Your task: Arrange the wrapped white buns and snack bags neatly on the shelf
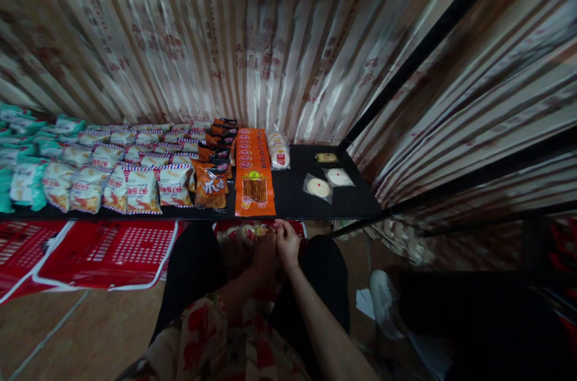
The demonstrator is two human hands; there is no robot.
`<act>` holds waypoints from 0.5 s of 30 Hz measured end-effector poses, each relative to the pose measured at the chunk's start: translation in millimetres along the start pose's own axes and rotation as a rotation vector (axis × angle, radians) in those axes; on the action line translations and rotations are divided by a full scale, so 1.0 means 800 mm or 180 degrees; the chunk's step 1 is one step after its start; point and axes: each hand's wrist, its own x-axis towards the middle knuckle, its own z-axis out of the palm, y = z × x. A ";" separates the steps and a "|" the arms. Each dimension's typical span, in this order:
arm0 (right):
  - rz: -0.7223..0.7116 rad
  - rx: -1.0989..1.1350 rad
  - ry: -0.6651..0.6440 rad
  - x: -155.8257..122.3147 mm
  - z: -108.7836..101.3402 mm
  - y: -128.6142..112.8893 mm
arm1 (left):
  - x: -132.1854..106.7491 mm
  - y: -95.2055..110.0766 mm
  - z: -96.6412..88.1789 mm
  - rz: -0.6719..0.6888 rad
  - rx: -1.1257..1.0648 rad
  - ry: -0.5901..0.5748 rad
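Note:
My left hand and my right hand are close together between my knees, just in front of the shelf edge. Curled fingers show on the right hand; whatever they hold, if anything, is too small to make out. Dim light and the right hand hide the left hand's fingers. Below and behind both hands, a red basket contains several round packaged items. On the black shelf ahead lies an orange strip of snack packaging. To its right are two flat round items in clear wrappers.
Rows of white snack bags, teal bags and orange-black bags fill the shelf's left side. White round packs and a small yellowish pack lie farther right. Red baskets stand at left; another person's shoe is at right.

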 end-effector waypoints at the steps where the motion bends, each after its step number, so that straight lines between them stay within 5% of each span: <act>1: 0.0020 -0.0066 -0.0063 -0.006 0.006 0.004 | -0.003 -0.009 0.002 -0.0056 0.0037 -0.0026; 10: 0.0285 -0.0690 -0.0997 -0.039 0.057 0.022 | -0.010 -0.084 0.001 -0.0791 0.0763 0.0157; 15: 0.0520 -0.0463 -0.1771 -0.044 0.072 0.046 | -0.008 -0.111 -0.009 -0.1020 0.1080 0.0287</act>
